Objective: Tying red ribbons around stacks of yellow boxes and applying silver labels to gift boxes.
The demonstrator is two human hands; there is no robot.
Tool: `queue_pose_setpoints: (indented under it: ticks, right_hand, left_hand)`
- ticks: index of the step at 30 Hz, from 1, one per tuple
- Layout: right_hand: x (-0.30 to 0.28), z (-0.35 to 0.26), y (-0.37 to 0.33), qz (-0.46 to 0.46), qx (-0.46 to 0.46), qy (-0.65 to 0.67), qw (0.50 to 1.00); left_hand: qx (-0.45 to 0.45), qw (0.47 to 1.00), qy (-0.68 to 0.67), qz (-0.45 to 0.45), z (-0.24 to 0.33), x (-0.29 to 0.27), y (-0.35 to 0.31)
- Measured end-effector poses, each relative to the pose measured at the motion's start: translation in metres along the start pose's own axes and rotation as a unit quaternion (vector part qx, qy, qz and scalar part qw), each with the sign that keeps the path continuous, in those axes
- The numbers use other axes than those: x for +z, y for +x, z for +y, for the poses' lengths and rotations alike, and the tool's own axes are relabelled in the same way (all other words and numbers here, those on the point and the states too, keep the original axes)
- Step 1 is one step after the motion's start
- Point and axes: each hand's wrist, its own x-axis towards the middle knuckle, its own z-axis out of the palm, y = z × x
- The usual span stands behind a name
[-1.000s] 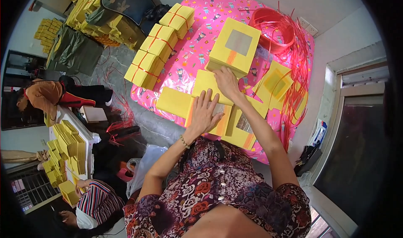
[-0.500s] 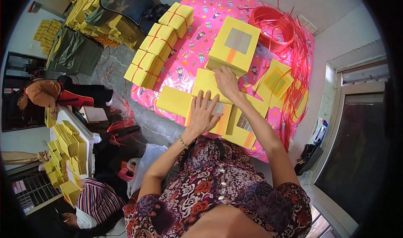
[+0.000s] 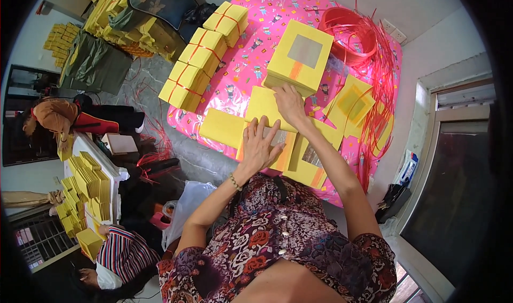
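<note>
Pressing flat with spread fingers, the left hand (image 3: 260, 145) lies open on a yellow box (image 3: 278, 143) that has a see-through window in its lid. The right hand (image 3: 290, 104) rests on a flat yellow sheet (image 3: 265, 104) just above it — fingers loose, not squeezing anything. Both things sit on a bright pink cloth (image 3: 251, 63) with little pictures. A bigger yellow box (image 3: 300, 57) stands right past the right hand. Tied yellow bundles (image 3: 206, 52) line the cloth's left edge, and red strings (image 3: 374, 63) pile up on the right. Other people work far off to the left.
</note>
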Motion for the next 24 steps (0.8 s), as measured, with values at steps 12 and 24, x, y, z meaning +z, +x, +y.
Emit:
queue_pose_setpoints:
  ticks: [12, 24]
  right_hand:
    - [0.0006, 0.0, -0.0022, 0.004, 0.003, 0.008, 1.0]
    - [0.003, 0.0015, -0.0028, -0.004, 0.011, 0.008, 1.0]
  left_hand:
    - [0.021, 1.0, 0.005, -0.002, 0.0002, -0.0009, -0.003]
    - [0.015, 1.0, -0.016, -0.011, 0.002, -0.0042, 0.0005]
